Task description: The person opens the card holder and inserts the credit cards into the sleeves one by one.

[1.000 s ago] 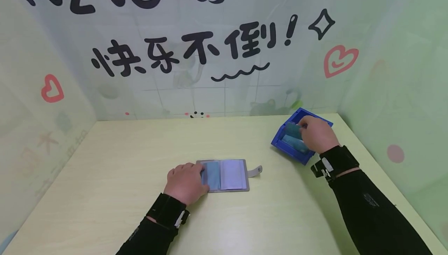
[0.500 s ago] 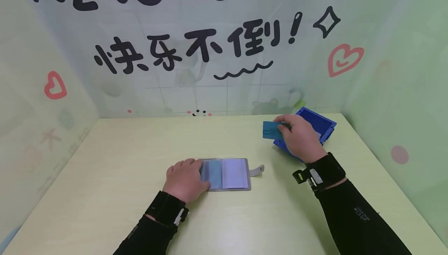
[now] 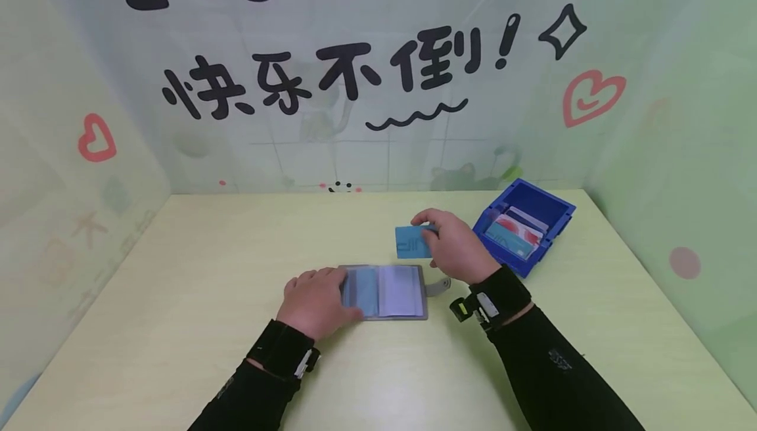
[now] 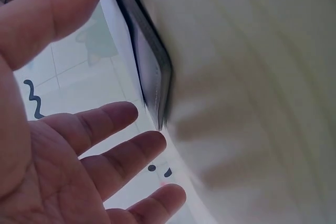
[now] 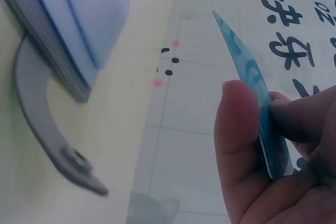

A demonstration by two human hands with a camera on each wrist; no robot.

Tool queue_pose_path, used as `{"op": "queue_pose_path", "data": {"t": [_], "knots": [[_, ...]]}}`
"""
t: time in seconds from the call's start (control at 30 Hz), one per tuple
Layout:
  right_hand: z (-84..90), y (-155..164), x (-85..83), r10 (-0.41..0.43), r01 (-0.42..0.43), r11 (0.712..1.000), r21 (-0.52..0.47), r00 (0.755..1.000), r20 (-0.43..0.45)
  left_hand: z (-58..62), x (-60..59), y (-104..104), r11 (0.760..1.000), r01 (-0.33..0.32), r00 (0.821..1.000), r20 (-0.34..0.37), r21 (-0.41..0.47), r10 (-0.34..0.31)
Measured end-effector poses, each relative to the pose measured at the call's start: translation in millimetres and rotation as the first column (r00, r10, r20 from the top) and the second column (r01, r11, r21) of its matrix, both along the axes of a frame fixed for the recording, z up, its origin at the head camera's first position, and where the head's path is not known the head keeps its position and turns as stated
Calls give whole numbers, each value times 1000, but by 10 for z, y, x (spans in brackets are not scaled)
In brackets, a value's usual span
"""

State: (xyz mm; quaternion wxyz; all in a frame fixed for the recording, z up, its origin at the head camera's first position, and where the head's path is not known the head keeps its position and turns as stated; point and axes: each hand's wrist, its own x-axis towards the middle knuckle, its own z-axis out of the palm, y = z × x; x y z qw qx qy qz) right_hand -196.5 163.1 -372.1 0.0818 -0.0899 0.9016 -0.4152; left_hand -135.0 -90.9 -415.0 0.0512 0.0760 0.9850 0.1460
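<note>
Right hand (image 3: 452, 247) moved off bin (image 3: 552, 204) — pinches card (image 3: 412, 242); left hand (image 3: 316, 299) flat on wallet (image 3: 399, 292).

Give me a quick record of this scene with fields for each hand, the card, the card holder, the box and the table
left hand: the left hand rests flat on the left page of the card holder, fingers straight
right hand: the right hand pinches the blue card between thumb and fingers
blue card: in the air above the table, just beyond the card holder
card holder: grey, lying open on the table, snap tab sticking out on its right
box: blue box right of the right hand, more cards inside
table: pale yellow table
</note>
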Motion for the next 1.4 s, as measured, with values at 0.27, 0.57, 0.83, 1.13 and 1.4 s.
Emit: {"op": "queue_pose_path", "data": {"t": [0.27, 0.57, 0.83, 1.13, 1.4], "knots": [[-215, -102, 27, 23, -24, 999, -37, 1000, -14, -10, -3, 9, 1000, 5, 1000, 18, -14, -5], [-369, -170, -2, -66, 68, 995, -78, 997, 30, 17, -19, 5, 1000, 5, 1000, 30, -15, -5], [-425, -236, -5, -75, 76, 997, -31, 996, 41, 7, -19, 7, 1000, 4, 999, 33, -22, -3], [-443, -287, 31, -53, 53, 999, 8, 998, 41, 1, -21, 8, 1000, 6, 1000, 27, -30, -5], [-450, -322, 60, -27, 28, 994, 107, 1000, -11, 6, -14, 14, 999, 3, 1000, 29, -32, -2]]}}
